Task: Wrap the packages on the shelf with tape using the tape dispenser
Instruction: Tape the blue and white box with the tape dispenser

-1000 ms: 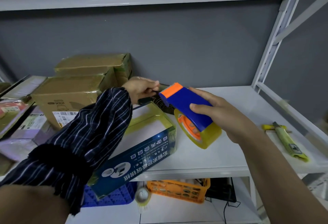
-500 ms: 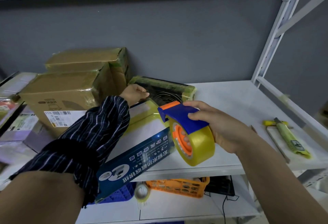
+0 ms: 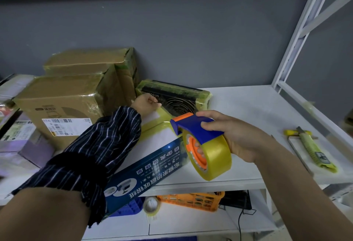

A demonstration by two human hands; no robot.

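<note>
Tape dispenser [image 3: 202, 143]: light, rigid; your right hand [image 3: 236, 137] grips its blue handle. Left hand [image 3: 146, 104] clenched, pinning the blue box [image 3: 145, 166] overhanging the shelf's [image 3: 248, 111] front edge.

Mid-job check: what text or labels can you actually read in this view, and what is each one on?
"OCUS", partly hidden by the left hand: black flat package.
White Chinese print, upside down: blue box; unreadable.
Shipping label on cardboard box: too small.
Tag on yellow-green cutter: blurred.

Glossy yellowish tape roll [image 3: 215, 156] in smooth blue-and-orange plastic dispenser [image 3: 193, 126]; tape-sheened cardboard boxes [image 3: 63, 103]; matt white shelf [image 3: 248, 111].
</note>
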